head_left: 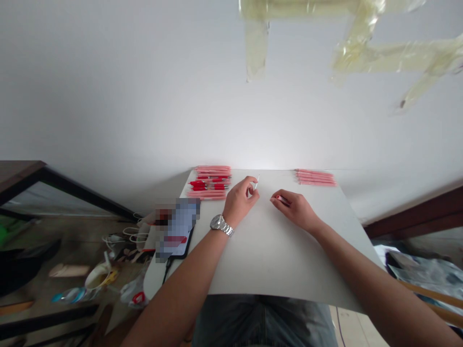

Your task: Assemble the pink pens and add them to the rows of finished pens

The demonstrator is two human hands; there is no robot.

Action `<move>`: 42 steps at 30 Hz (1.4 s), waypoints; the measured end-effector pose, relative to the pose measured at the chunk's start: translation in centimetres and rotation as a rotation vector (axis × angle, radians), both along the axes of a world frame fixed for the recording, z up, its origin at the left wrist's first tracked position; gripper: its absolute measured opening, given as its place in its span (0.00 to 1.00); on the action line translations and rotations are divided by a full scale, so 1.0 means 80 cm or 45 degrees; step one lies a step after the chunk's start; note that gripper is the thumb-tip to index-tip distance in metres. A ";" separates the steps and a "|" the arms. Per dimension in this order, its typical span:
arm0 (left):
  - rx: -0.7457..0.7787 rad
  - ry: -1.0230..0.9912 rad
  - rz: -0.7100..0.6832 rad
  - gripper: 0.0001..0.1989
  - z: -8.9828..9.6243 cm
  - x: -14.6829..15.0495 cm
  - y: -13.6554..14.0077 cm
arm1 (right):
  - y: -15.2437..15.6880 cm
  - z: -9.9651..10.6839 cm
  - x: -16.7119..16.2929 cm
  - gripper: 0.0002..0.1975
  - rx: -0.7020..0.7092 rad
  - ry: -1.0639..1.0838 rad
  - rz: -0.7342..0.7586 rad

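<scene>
My left hand [239, 198], with a metal watch [221, 223] on its wrist, pinches a thin whitish stick [257, 183] that looks like a pen refill. A short distance to the right, my right hand [294, 208] closes around a pen barrel [282, 199] with a reddish end and a dark part; the rest is hidden by the fingers. Left of my left hand lie pink pen barrels [207, 194] in rows, with red pen parts [210, 185] among them. A row of pink pens [316, 178] lies at the back right of the white table [260, 260].
A phone [181, 229] with a cable lies at the table's left edge. Behind the table stands a white wall [144, 96] with yellowed tape [256, 48]. On the floor at left are a white cup [97, 277], a plastic bottle [72, 295] and cables.
</scene>
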State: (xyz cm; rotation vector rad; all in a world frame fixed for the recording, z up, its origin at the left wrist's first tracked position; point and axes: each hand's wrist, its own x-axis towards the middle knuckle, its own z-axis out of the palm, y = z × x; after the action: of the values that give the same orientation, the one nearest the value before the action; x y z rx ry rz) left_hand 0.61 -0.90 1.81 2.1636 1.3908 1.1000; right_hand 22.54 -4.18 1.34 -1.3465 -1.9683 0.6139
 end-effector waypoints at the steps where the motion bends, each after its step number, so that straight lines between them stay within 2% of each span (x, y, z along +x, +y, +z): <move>1: 0.017 0.037 0.010 0.13 -0.001 -0.001 0.001 | 0.000 0.000 0.000 0.14 -0.002 0.003 0.000; 7: 0.092 0.281 -0.011 0.08 -0.004 -0.003 0.003 | 0.000 -0.001 0.001 0.14 0.001 0.005 -0.002; 17: 0.104 0.576 0.008 0.05 -0.006 0.005 0.002 | 0.001 -0.003 0.001 0.14 -0.002 0.006 -0.005; 29: 0.098 0.543 0.048 0.09 -0.012 0.002 0.003 | 0.000 0.003 0.002 0.14 -0.010 0.017 -0.006; 36: 0.076 0.493 0.084 0.08 -0.012 -0.002 0.003 | 0.004 -0.001 0.009 0.16 0.071 0.023 0.014; 42: 0.062 0.459 0.105 0.07 -0.014 -0.007 0.006 | 0.007 -0.004 0.013 0.19 0.063 0.035 0.014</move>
State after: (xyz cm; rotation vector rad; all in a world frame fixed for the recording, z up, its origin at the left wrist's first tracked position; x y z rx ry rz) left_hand 0.06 -0.41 0.69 2.4484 1.6300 0.8029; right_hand 23.60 -3.64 1.06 -1.2915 -1.9574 0.5826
